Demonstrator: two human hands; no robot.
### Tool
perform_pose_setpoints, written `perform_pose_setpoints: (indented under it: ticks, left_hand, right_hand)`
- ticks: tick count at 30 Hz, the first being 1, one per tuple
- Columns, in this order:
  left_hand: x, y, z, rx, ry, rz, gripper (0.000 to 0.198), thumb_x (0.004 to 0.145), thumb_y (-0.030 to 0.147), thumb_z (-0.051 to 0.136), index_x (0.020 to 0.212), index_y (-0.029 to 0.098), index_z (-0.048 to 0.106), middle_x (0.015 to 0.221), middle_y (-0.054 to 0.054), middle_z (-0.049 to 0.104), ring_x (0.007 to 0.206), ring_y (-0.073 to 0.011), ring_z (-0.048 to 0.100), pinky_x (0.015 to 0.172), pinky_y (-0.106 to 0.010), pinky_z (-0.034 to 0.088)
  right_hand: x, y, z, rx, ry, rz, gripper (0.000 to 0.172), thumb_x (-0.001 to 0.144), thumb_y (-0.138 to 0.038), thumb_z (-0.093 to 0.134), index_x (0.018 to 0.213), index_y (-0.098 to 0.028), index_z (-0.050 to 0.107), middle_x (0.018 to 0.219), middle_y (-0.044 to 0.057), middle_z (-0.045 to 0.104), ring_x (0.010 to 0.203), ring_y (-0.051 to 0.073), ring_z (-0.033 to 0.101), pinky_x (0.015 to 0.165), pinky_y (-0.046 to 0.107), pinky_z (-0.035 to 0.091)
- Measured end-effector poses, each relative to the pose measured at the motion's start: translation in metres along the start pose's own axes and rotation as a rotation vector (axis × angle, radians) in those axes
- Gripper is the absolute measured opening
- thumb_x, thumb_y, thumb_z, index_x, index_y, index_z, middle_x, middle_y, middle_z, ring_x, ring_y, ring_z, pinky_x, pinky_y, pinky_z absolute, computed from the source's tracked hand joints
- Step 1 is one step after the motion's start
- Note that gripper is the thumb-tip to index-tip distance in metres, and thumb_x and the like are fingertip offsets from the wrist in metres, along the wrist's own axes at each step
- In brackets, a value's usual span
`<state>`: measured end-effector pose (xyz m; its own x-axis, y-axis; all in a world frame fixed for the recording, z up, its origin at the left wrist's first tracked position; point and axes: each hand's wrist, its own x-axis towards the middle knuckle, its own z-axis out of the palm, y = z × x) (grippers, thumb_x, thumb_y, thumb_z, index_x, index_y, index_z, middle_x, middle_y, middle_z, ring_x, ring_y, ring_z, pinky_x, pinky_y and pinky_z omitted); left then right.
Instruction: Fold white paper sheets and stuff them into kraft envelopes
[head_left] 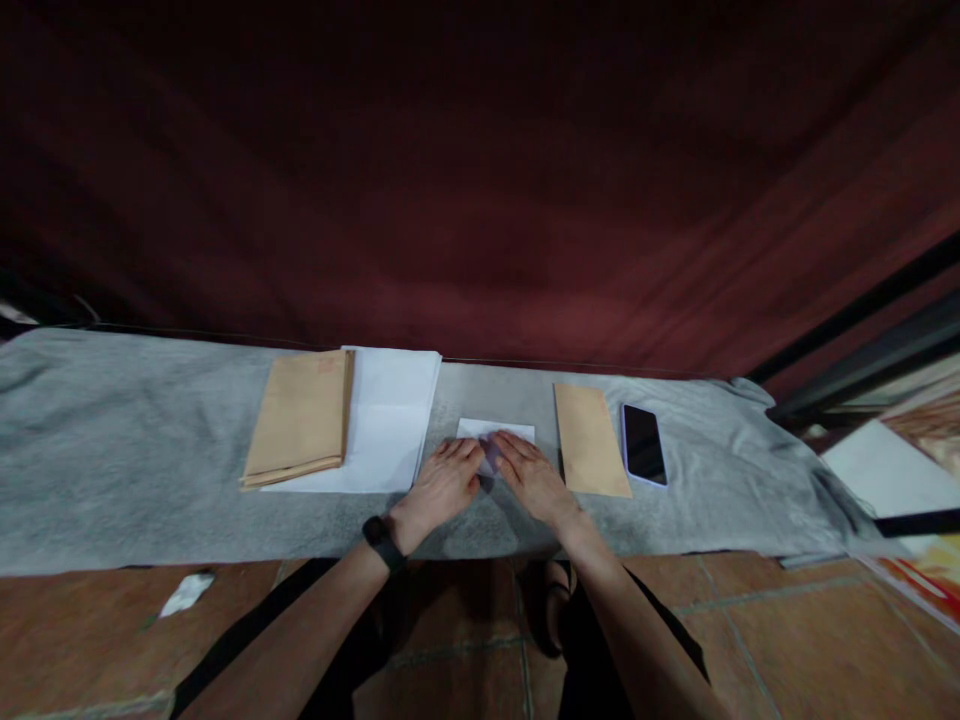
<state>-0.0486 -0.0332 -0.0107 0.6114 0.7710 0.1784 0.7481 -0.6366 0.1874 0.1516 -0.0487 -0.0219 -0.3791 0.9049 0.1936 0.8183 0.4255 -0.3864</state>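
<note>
As I count across the soft grey cloth (112, 450), I see one folded white paper (496, 432), one stack of tan envelopes (300, 415), one pile of white sheets (390, 420), one single tan envelope (590, 438) and one glossy dark phone (643, 444). The flat, rectangular paper lies between the sheets and the single envelope, its long axis running left to right. My left hand (444, 482) and right hand (534, 475) press flat on its near edge, fingers outstretched, gripping nothing.

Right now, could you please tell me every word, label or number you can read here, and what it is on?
None can be read.
Brown envelope stack: faint reddish mark at its top right corner, too blurred to read.
Phone: screen dark, no text.
Folded white sheet: blank where visible.
Printed pictures at far right: too blurred.
</note>
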Motion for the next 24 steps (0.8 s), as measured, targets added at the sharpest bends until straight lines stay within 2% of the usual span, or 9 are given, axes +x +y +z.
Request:
perform_pose_setpoints:
  ticks: [5,10,14,17,20,22,24]
  left_hand:
    - [0.000,0.000,0.002,0.020,0.010,0.039,0.022,0.085,0.010,0.054,0.104,0.020,0.059,0.111,-0.008,0.063,0.108,-0.0249,0.059,0.097,-0.041,0.046]
    - [-0.002,0.000,0.000,0.033,-0.001,0.046,0.020,0.083,0.009,0.055,0.098,0.021,0.059,0.114,-0.007,0.062,0.110,-0.0243,0.058,0.098,-0.040,0.046]
    - [-0.001,0.003,-0.003,0.037,-0.010,0.026,0.013,0.086,0.013,0.055,0.095,0.021,0.060,0.112,-0.007,0.064,0.109,-0.0241,0.059,0.098,-0.040,0.046]
    - [0.002,0.008,0.001,0.040,0.015,-0.031,0.019,0.093,0.018,0.050,0.108,0.018,0.061,0.120,-0.010,0.065,0.114,-0.0248,0.060,0.100,-0.040,0.046]
    - [0.004,0.011,0.013,0.049,0.073,-0.090,0.035,0.098,0.028,0.046,0.129,0.015,0.055,0.143,-0.014,0.055,0.131,-0.0276,0.051,0.107,-0.044,0.042]
    - [0.004,0.011,0.023,0.059,0.078,-0.088,0.044,0.100,0.032,0.045,0.139,0.015,0.049,0.153,-0.015,0.046,0.140,-0.0281,0.043,0.114,-0.045,0.037]
    - [0.004,0.011,0.033,0.071,0.055,-0.083,0.047,0.100,0.033,0.044,0.143,0.014,0.046,0.156,-0.016,0.041,0.145,-0.0284,0.038,0.118,-0.046,0.032]
  right_hand:
    - [-0.005,-0.001,0.020,-0.126,-0.019,0.037,0.051,0.106,-0.038,0.033,0.153,-0.019,0.039,0.160,0.010,0.036,0.149,0.024,0.032,0.122,0.046,0.027]
    - [-0.006,0.007,0.024,-0.204,0.017,0.132,0.053,0.105,-0.038,0.035,0.155,-0.018,0.034,0.161,0.012,0.032,0.150,0.025,0.029,0.121,0.047,0.026]
    - [-0.008,0.009,0.024,-0.225,0.034,0.160,0.055,0.105,-0.037,0.036,0.155,-0.016,0.033,0.161,0.013,0.032,0.150,0.025,0.028,0.121,0.046,0.026]
    - [-0.009,0.008,0.023,-0.210,0.030,0.164,0.055,0.105,-0.037,0.036,0.155,-0.016,0.033,0.160,0.013,0.034,0.150,0.025,0.028,0.121,0.048,0.026]
    - [-0.005,0.007,0.019,-0.139,0.035,0.190,0.052,0.103,-0.034,0.041,0.151,-0.017,0.041,0.158,0.014,0.038,0.149,0.027,0.031,0.120,0.051,0.027]
    - [0.002,0.000,0.011,-0.031,0.062,0.218,0.045,0.101,-0.030,0.044,0.144,-0.017,0.052,0.154,0.014,0.045,0.145,0.027,0.038,0.120,0.051,0.028]
    - [0.009,-0.017,-0.004,0.163,0.110,0.240,0.038,0.100,-0.026,0.042,0.132,-0.018,0.062,0.143,0.013,0.058,0.136,0.025,0.050,0.117,0.049,0.034]
